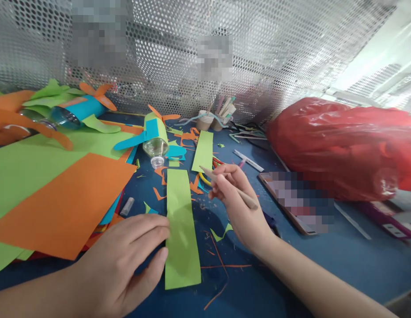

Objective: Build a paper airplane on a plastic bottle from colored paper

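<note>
A long light-green paper strip (182,238) lies upright in my view on the blue table. At its left edge my left hand (126,260) rests palm down, fingertips touching the paper and thumb apart from the fingers. My right hand (240,203) is closed around a pale pencil (246,198), held to the right of the strip with its tip pointing up and left. Just beyond the pencil tip is a second green strip (204,150). Part of a yellow scissors-like handle (204,179) shows beside my right fingers. Paper scraps (221,232) lie around both strips.
Stacked orange paper (69,203) and green sheets fill the left side. Behind stand a bottle wrapped in paper (155,141) and a blue-wrapped bottle (81,110). A phone (288,203), a white ruler (248,160) and a red plastic bag (341,145) are on the right.
</note>
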Action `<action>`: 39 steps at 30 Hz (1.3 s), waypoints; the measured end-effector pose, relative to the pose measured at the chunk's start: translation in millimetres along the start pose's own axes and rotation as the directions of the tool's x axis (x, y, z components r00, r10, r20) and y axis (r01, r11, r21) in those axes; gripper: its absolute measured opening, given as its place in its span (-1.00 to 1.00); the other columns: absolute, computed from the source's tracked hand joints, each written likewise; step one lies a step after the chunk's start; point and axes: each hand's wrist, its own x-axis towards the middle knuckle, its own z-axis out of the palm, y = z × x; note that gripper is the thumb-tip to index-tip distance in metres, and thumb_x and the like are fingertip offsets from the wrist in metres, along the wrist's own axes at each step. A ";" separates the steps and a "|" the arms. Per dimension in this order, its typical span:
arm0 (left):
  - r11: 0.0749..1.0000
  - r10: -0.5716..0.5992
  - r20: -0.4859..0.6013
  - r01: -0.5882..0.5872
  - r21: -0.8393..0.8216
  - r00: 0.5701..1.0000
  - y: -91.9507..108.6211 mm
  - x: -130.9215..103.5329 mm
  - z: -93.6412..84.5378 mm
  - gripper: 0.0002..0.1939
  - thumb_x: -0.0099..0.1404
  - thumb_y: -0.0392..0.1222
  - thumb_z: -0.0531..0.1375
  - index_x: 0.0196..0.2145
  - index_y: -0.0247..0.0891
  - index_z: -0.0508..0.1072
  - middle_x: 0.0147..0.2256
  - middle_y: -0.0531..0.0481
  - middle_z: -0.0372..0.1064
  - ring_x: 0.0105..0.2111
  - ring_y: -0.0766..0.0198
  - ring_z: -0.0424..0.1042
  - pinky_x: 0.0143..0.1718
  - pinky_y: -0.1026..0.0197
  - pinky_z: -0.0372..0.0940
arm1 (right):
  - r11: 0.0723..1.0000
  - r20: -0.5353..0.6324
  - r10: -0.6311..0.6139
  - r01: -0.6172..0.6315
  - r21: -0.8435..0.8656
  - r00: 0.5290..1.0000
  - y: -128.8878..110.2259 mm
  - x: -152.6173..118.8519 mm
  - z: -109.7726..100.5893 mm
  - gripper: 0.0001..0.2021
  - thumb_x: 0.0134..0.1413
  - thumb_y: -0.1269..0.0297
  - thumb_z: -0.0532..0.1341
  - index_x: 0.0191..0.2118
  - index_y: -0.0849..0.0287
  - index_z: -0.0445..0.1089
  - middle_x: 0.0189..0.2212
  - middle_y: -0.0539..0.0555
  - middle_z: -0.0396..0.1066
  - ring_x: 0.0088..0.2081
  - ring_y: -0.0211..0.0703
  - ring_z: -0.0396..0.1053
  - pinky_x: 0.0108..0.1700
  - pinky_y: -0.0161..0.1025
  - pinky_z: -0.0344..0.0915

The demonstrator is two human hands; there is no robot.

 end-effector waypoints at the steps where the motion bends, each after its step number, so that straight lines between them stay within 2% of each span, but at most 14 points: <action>1: 0.999 -0.029 -0.006 0.029 -0.013 1.000 0.4 -0.5 1.2 -0.72 0.34 -0.32 0.00 -0.03 -0.28 0.36 -0.09 -0.10 0.48 -0.06 0.17 0.45 -0.04 0.22 0.39 | 1.000 0.005 -0.002 0.002 0.023 1.000 -1.2 -0.4 0.3 -0.90 0.22 0.17 0.12 -0.23 0.05 0.27 -0.39 -0.07 0.26 -0.38 -0.28 0.27 -0.30 -0.32 0.29; 4: 0.982 -0.185 -0.036 0.183 -0.052 0.982 2.6 -0.2 6.2 -0.74 0.38 -0.24 0.00 -0.02 -0.21 0.35 -0.06 -0.08 0.44 -0.02 0.13 0.41 0.04 0.10 0.33 | 1.000 -0.020 -0.004 0.003 -0.009 1.000 -4.1 1.4 -0.6 -0.89 0.27 0.17 0.05 -0.20 0.05 0.22 -0.44 -0.07 0.26 -0.41 -0.25 0.28 -0.32 -0.29 0.32; 6: 0.954 -0.299 -0.056 0.296 -0.053 0.953 3.5 1.0 9.6 -0.73 0.39 -0.17 -0.01 -0.03 -0.19 0.38 -0.05 -0.09 0.39 0.00 0.07 0.38 0.07 0.00 0.30 | 0.978 0.007 -0.029 0.030 -0.204 1.000 -5.2 3.9 -3.3 -0.92 0.27 0.19 0.05 -0.23 0.05 0.19 -0.51 -0.10 0.23 -0.46 -0.24 0.26 -0.35 -0.28 0.30; 7: 0.944 -0.329 -0.056 0.327 -0.043 0.943 3.3 1.6 11.2 -0.72 0.39 -0.14 0.00 -0.02 -0.17 0.39 -0.04 -0.10 0.38 0.01 0.05 0.37 0.06 -0.04 0.30 | 0.937 0.055 -0.052 0.068 -0.344 0.997 -5.4 5.2 -5.0 -0.93 0.25 0.21 0.08 -0.24 0.05 0.20 -0.51 -0.09 0.25 -0.45 -0.22 0.27 -0.33 -0.26 0.30; 10: 0.943 -0.332 -0.030 0.333 0.013 0.943 0.2 1.3 15.4 -0.67 0.37 -0.09 0.03 0.04 -0.13 0.38 -0.02 -0.10 0.36 0.06 -0.02 0.31 0.03 -0.10 0.31 | 0.683 0.284 -0.107 0.278 -0.676 0.953 -4.6 7.4 -9.9 -0.88 0.13 0.30 0.22 -0.19 0.09 0.32 -0.32 0.05 0.37 -0.23 -0.07 0.33 -0.12 -0.12 0.30; 12: 0.948 -0.315 -0.012 0.315 0.050 0.949 -3.0 -0.7 18.0 -0.64 0.37 -0.08 0.05 0.09 -0.10 0.34 0.02 -0.09 0.35 0.08 -0.04 0.29 0.04 -0.14 0.30 | 0.524 0.384 -0.099 0.376 -0.764 0.918 -3.4 6.6 -11.3 -0.74 0.07 0.32 0.29 -0.09 0.12 0.37 -0.19 0.14 0.39 -0.10 0.05 0.31 0.00 -0.01 0.25; 14: 0.952 -0.296 -0.009 0.296 0.076 0.955 -5.8 -3.4 20.7 -0.60 0.37 -0.10 0.05 0.14 -0.10 0.29 0.07 -0.09 0.34 0.11 -0.04 0.27 0.04 -0.14 0.31 | 0.431 0.423 -0.055 0.404 -0.807 0.904 -2.4 4.1 -10.8 -0.67 0.07 0.27 0.30 -0.02 0.14 0.40 -0.14 0.18 0.39 -0.06 0.10 0.30 0.03 0.03 0.24; 17: 0.962 -0.252 -0.042 0.255 0.100 0.967 -8.9 -6.0 23.6 -0.56 0.36 -0.10 0.07 0.17 -0.15 0.24 0.09 -0.08 0.35 0.12 -0.03 0.30 0.02 -0.08 0.36 | 0.368 0.424 -0.009 0.397 -0.841 0.906 -2.6 0.3 -8.2 -0.67 0.16 0.21 0.24 0.04 0.14 0.40 -0.12 0.20 0.40 -0.05 0.09 0.30 0.03 0.01 0.25; 21: 0.974 -0.189 -0.069 0.196 0.110 0.980 -11.5 -3.4 22.8 -0.57 0.32 -0.09 0.12 0.14 -0.13 0.30 0.06 -0.05 0.42 0.06 0.00 0.38 -0.05 0.02 0.43 | 0.328 0.396 -0.028 0.383 -0.864 0.918 -6.7 3.9 -10.6 -0.74 0.26 0.22 0.14 0.00 0.11 0.43 -0.15 0.14 0.46 -0.11 0.02 0.34 -0.01 -0.06 0.26; 27: 0.982 -0.131 -0.033 0.134 0.131 0.991 -15.2 -0.2 19.6 -0.61 0.28 -0.08 0.16 0.07 -0.09 0.40 0.02 -0.03 0.46 0.03 0.00 0.41 -0.10 0.03 0.46 | 0.085 0.197 -0.072 0.203 -0.976 0.978 -10.6 30.6 -38.9 -0.85 0.23 0.32 0.16 -0.21 0.17 0.49 -0.28 0.17 0.52 -0.15 0.10 0.34 -0.08 -0.04 0.24; 30: 0.986 -0.112 -0.042 0.117 0.118 0.993 -15.0 -1.9 21.8 -0.59 0.27 -0.08 0.18 0.09 -0.08 0.38 0.02 -0.02 0.46 0.03 0.00 0.41 -0.09 0.04 0.45 | 0.077 0.192 -0.062 0.197 -0.977 0.979 -7.6 38.9 -46.6 -0.87 0.19 0.27 0.20 -0.27 0.17 0.49 -0.36 0.16 0.51 -0.20 0.09 0.35 -0.15 -0.10 0.25; 33: 0.978 -0.177 -0.116 0.188 0.086 0.977 -14.2 1.5 19.2 -0.66 0.31 -0.07 0.13 0.03 -0.08 0.40 -0.04 -0.02 0.48 -0.01 0.03 0.44 -0.09 0.04 0.45 | 0.101 0.243 -0.060 0.248 -0.964 0.968 -4.6 38.5 -42.9 -0.86 0.20 0.23 0.20 -0.26 0.15 0.47 -0.32 0.10 0.52 -0.21 0.01 0.36 -0.15 -0.16 0.25; 36: 0.964 -0.251 -0.178 0.262 0.040 0.951 -19.3 13.4 3.9 -0.76 0.37 -0.08 0.03 -0.10 -0.11 0.42 -0.15 -0.06 0.50 -0.14 0.08 0.51 -0.19 0.08 0.48 | 0.111 0.259 -0.077 0.267 -0.957 0.963 -1.8 35.5 -36.4 -0.84 0.19 0.20 0.21 -0.24 0.17 0.44 -0.24 0.14 0.51 -0.18 0.03 0.34 -0.10 -0.10 0.23; 39: 0.958 -0.279 -0.162 0.285 0.016 0.946 -34.8 26.4 -19.5 -0.76 0.37 -0.12 -0.02 -0.15 -0.14 0.42 -0.20 -0.08 0.51 -0.21 0.10 0.53 -0.25 0.10 0.48 | 0.126 0.262 -0.079 0.270 -0.955 0.962 0.3 36.3 -33.4 -0.86 0.17 0.24 0.22 -0.23 0.20 0.42 -0.23 0.19 0.49 -0.18 0.07 0.34 -0.08 -0.05 0.22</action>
